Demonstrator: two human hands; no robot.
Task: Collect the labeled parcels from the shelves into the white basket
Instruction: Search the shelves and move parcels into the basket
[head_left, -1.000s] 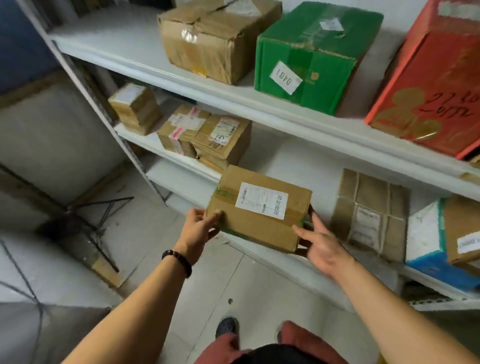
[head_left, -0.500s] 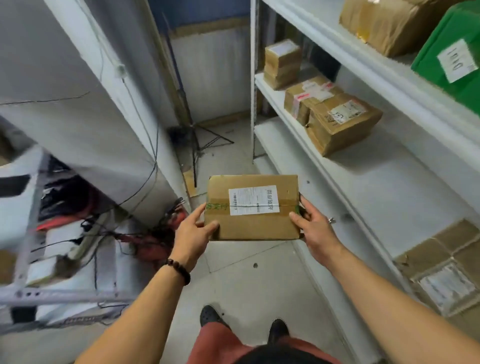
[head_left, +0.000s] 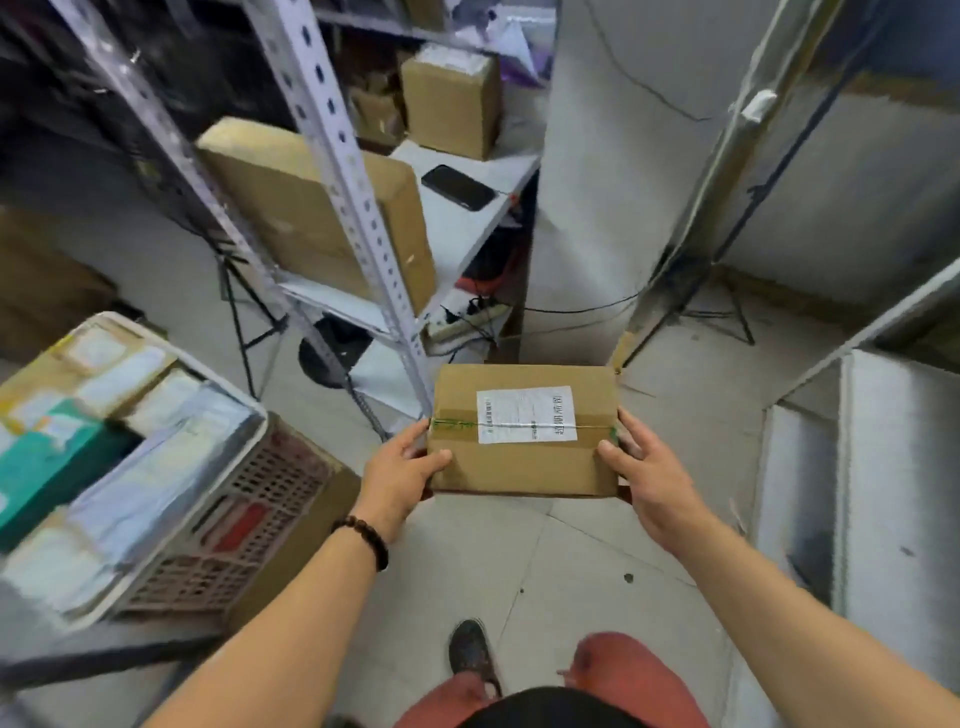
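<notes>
Holding entry: labeled parcel (head_left: 524, 431), brown carton, was carried level above the floor, label up, long axis running left to right. Left hand (head_left: 402, 475) gripped its left end, thumb over the top edge. Right hand (head_left: 644, 480) gripped the right end the same way. White basket (head_left: 244, 493), part filled, sat lower and well apart to the left, nearer the left hand. Judged next move: swing left and down.
</notes>
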